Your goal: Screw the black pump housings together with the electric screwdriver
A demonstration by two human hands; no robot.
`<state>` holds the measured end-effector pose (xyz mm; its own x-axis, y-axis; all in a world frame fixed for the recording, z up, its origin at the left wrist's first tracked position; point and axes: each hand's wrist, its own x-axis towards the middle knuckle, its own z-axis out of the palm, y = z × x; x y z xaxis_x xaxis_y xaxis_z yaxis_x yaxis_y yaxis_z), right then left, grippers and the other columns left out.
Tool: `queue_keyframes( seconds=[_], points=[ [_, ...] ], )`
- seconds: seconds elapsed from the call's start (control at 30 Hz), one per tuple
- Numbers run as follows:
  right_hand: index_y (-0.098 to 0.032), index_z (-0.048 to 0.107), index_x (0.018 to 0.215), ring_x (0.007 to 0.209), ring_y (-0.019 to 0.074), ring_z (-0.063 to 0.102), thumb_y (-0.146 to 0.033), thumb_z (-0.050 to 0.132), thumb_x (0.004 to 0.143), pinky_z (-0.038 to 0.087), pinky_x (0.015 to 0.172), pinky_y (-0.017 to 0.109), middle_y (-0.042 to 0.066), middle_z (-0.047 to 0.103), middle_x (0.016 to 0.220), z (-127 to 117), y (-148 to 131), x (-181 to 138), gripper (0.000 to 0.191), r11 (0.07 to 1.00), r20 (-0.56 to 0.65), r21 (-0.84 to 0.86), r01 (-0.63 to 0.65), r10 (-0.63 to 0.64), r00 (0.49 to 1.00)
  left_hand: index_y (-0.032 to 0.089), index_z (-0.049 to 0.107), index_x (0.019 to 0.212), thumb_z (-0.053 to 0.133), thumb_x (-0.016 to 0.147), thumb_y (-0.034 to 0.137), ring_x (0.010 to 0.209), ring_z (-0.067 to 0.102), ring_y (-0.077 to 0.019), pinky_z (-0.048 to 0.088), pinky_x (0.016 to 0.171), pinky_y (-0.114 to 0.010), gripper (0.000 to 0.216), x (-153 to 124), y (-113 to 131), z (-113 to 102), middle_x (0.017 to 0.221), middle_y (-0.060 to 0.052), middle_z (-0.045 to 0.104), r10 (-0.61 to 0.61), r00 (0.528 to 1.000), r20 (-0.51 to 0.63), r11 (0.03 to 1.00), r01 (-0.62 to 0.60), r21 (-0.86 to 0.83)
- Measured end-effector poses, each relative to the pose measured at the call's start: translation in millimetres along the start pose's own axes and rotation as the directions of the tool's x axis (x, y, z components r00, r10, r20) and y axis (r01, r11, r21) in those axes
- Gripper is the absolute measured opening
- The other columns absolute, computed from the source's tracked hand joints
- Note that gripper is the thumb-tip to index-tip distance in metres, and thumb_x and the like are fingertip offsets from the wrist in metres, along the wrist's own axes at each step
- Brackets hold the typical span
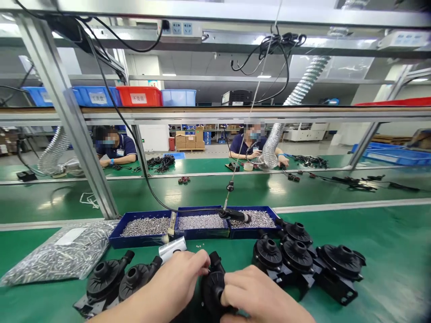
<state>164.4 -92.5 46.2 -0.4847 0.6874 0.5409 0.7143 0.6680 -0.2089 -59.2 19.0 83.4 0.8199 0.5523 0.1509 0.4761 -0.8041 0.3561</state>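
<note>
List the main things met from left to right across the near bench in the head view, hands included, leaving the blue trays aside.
Clear bag of metal pieces, leftmost black part, left hand, black part between the hands, right hand, rightmost black part.

bright ceiling lamps [264, 76]; glare on green benchtop [202, 190]; edges stretched

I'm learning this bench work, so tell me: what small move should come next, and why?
Perhaps press the left hand gently down at the rim of the black housing, with the right hand steadying it: the left thumb and finger come together by that rim, and the right hand lies against the housing. Whether they pinch a part is hidden.
</note>
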Motion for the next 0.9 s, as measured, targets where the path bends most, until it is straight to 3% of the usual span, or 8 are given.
queue_keyframes(
  seconds=[0.1, 0.2, 0.33, 0.47, 0.63, 0.77, 0.9],
  points=[
    [-0.024, 0.051, 0.091, 0.069, 0.0144, 0.056, -0.022, 0.070, 0.100, 0.026, 0.060, 0.034, -0.006, 0.062, 0.084, 3.6, 0.1, 0.0, 0.021, 0.999, -0.007, -0.030, 0.030, -0.030, 1.000, 0.019, 0.068, 0.087, 0.057, 0.092, 0.003, 0.072, 0.067, -0.0174, 0.037, 0.063, -0.024, 0.021, 2.1, 1.7, -3.5, 0.077, -0.001, 0.071, 0.027, 0.999, -0.026, 0.992, -0.030, -0.126],
    [-0.024, 0.047, 0.088, 0.064, 0.0143, 0.050, -0.024, 0.063, 0.101, 0.024, 0.058, 0.033, -0.006, 0.056, 0.079, 7.5, 3.6, 1.4, 0.020, 0.996, 0.009, -0.053, 0.071, -0.071, 0.997, 0.018, 0.071, 0.082, 0.060, 0.086, -0.001, 0.071, 0.067, -0.0161, 0.038, 0.065, -0.022, 0.023, 5.7, -2.2, -1.2, 0.076, -0.001, 0.072, 0.086, 0.992, -0.093, 0.975, -0.103, -0.197],
    [-0.024, 0.048, 0.089, 0.063, 0.0145, 0.047, -0.027, 0.060, 0.104, 0.023, 0.056, 0.033, -0.006, 0.054, 0.078, 7.2, 4.1, 4.5, 0.020, 0.993, -0.012, -0.063, 0.097, -0.098, 0.995, 0.018, 0.074, 0.083, 0.057, 0.086, -0.002, 0.071, 0.066, -0.0161, 0.041, 0.066, -0.022, 0.027, 11.7, -12.9, 9.6, 0.077, -0.001, 0.072, 0.199, 0.959, -0.204, 0.956, -0.235, -0.175],
    [-0.024, 0.050, 0.090, 0.065, 0.0146, 0.049, -0.019, 0.059, 0.102, 0.023, 0.057, 0.035, -0.006, 0.056, 0.079, 2.9, 0.3, 6.7, 0.016, 0.996, -0.046, -0.059, 0.064, -0.067, 0.997, 0.019, 0.073, 0.084, 0.052, 0.094, 0.001, 0.069, 0.064, -0.0165, 0.040, 0.063, -0.024, 0.029, 13.6, -21.4, 16.6, 0.076, -0.002, 0.071, 0.306, 0.928, -0.212, 0.945, -0.324, -0.053],
    [-0.024, 0.052, 0.091, 0.066, 0.0147, 0.052, -0.022, 0.062, 0.101, 0.024, 0.057, 0.036, -0.006, 0.058, 0.080, 3.2, -0.8, 4.4, 0.015, 0.996, -0.039, -0.066, 0.058, -0.060, 0.997, 0.018, 0.073, 0.106, 0.045, 0.100, 0.003, 0.070, 0.063, -0.0193, 0.046, 0.066, -0.026, 0.033, 9.1, -21.7, 16.8, 0.078, -0.005, 0.068, 0.421, 0.895, -0.148, 0.902, -0.396, 0.175],
    [-0.025, 0.052, 0.092, 0.067, 0.0147, 0.056, -0.022, 0.066, 0.099, 0.027, 0.058, 0.036, -0.006, 0.060, 0.080, 5.1, -0.7, 2.4, 0.015, 0.996, -0.031, -0.072, 0.051, -0.054, 0.998, 0.019, 0.065, 0.134, 0.047, 0.099, 0.004, 0.074, 0.066, -0.0193, 0.053, 0.072, -0.026, 0.042, 6.0, -15.5, 12.5, 0.086, -0.006, 0.071, 0.391, 0.915, -0.097, 0.906, -0.364, 0.214],
    [-0.025, 0.051, 0.094, 0.071, 0.0158, 0.060, -0.018, 0.079, 0.085, 0.031, 0.061, 0.034, -0.007, 0.063, 0.084, 6.0, 1.0, 5.3, 0.030, 0.999, -0.029, -0.038, -0.029, 0.028, 0.999, 0.021, 0.069, 0.133, 0.043, 0.101, 0.005, 0.082, 0.070, -0.0208, 0.056, 0.078, -0.029, 0.044, -4.9, -15.4, -19.6, 0.094, -0.007, 0.075, 0.320, 0.942, -0.103, 0.939, -0.300, 0.170]
  ],
)
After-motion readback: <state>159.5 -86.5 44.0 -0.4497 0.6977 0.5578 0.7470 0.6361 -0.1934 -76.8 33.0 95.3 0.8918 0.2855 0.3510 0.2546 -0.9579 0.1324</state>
